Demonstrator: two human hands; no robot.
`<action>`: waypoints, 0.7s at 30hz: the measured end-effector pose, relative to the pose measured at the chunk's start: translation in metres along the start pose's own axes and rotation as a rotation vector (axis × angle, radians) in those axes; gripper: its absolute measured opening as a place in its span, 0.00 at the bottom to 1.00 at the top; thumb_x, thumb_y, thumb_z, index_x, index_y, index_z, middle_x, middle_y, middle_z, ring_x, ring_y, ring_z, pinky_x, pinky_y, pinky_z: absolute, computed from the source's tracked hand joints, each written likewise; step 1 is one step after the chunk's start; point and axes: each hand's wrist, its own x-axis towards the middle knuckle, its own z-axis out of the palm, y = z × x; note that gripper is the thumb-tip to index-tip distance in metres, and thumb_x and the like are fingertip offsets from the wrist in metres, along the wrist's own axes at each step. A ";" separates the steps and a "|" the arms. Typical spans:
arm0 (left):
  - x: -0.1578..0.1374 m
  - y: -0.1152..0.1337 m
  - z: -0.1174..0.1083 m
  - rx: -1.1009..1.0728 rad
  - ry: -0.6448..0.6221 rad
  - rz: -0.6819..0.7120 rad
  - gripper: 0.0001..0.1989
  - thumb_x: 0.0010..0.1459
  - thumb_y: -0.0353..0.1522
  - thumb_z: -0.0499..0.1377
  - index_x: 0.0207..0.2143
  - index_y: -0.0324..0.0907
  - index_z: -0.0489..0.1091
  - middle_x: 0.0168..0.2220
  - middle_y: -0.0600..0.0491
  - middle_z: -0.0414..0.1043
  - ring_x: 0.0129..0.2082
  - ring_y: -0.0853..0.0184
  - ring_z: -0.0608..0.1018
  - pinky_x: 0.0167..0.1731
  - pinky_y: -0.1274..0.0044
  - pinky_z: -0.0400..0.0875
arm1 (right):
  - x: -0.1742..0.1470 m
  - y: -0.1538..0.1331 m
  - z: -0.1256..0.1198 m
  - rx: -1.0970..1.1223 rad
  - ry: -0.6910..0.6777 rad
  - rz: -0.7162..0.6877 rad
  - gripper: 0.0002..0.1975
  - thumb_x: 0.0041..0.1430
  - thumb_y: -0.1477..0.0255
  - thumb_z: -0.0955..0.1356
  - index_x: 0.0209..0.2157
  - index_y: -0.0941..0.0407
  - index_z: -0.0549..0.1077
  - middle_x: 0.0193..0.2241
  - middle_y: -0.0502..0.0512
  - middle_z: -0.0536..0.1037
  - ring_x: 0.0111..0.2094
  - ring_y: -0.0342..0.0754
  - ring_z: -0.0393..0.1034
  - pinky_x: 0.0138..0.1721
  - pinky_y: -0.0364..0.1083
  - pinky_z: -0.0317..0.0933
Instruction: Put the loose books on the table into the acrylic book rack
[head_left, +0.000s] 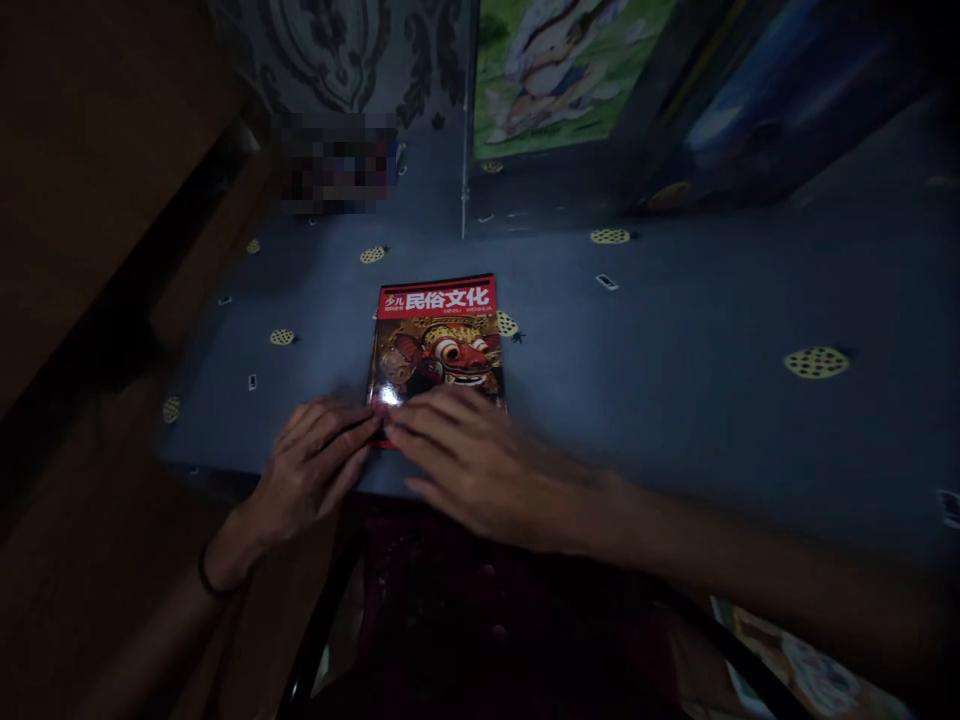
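A red-bordered book (439, 345) with a painted mask on its cover and white Chinese lettering lies flat near the front edge of the table. My right hand (469, 450) rests across the lower part of the cover, its fingers stretched out and pointing left. At the book's lower left edge is my left hand (319, 455), fingers extended, the tips touching or very near the book. A dark band circles the left wrist. Beneath my right hand the bottom of the cover is hidden.
A blue patterned cloth (675, 430) covers the table. Behind the book stands a clear-sided holder (540, 200) with a colourful picture, and a dark blue glossy thing (780, 120) is to its right. A pixelated patch hides something at the back left. A patterned wall rises behind.
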 end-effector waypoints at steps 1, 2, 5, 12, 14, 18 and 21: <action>0.000 0.000 0.001 -0.008 0.016 0.003 0.20 0.65 0.24 0.56 0.59 0.45 0.66 0.47 0.46 0.77 0.46 0.60 0.78 0.45 0.65 0.72 | 0.003 -0.009 0.007 -0.030 -0.036 -0.011 0.20 0.69 0.67 0.64 0.56 0.64 0.71 0.57 0.67 0.75 0.59 0.58 0.66 0.58 0.60 0.63; 0.000 0.000 0.002 -0.011 0.031 0.008 0.20 0.65 0.24 0.56 0.58 0.45 0.67 0.47 0.46 0.77 0.46 0.60 0.78 0.45 0.66 0.72 | 0.004 -0.015 0.013 -0.063 -0.044 -0.014 0.21 0.69 0.67 0.65 0.56 0.66 0.71 0.58 0.68 0.74 0.61 0.58 0.65 0.59 0.59 0.62; 0.000 0.000 0.003 -0.009 0.049 0.021 0.20 0.64 0.24 0.57 0.58 0.44 0.67 0.48 0.45 0.77 0.47 0.59 0.78 0.45 0.66 0.73 | 0.001 -0.017 0.021 -0.136 -0.067 -0.032 0.22 0.70 0.68 0.64 0.57 0.69 0.70 0.59 0.69 0.73 0.62 0.58 0.65 0.63 0.58 0.60; -0.004 -0.001 0.006 -0.039 0.062 -0.009 0.21 0.65 0.25 0.56 0.59 0.46 0.67 0.49 0.46 0.77 0.49 0.60 0.78 0.46 0.66 0.73 | -0.049 0.004 -0.007 -0.231 -0.041 0.052 0.19 0.72 0.74 0.58 0.58 0.61 0.71 0.56 0.62 0.78 0.58 0.56 0.69 0.57 0.59 0.65; -0.004 0.000 0.006 -0.060 0.086 -0.014 0.19 0.65 0.25 0.56 0.57 0.45 0.70 0.49 0.45 0.77 0.48 0.60 0.78 0.45 0.66 0.74 | -0.064 0.007 -0.013 -0.241 -0.002 0.108 0.18 0.71 0.73 0.60 0.58 0.60 0.72 0.53 0.63 0.79 0.55 0.57 0.71 0.52 0.59 0.68; 0.001 0.001 0.006 -0.095 0.096 -0.113 0.11 0.68 0.29 0.54 0.48 0.43 0.74 0.49 0.45 0.76 0.48 0.61 0.77 0.47 0.66 0.74 | -0.079 0.005 -0.020 -0.229 0.029 0.192 0.19 0.71 0.73 0.60 0.57 0.59 0.73 0.51 0.64 0.80 0.51 0.56 0.73 0.50 0.59 0.69; 0.009 -0.003 0.012 -0.024 0.069 -0.252 0.12 0.70 0.35 0.53 0.47 0.41 0.74 0.53 0.43 0.73 0.56 0.56 0.73 0.53 0.60 0.71 | -0.080 0.003 -0.023 -0.168 0.029 0.218 0.18 0.72 0.71 0.59 0.57 0.55 0.74 0.52 0.62 0.79 0.52 0.55 0.73 0.51 0.60 0.69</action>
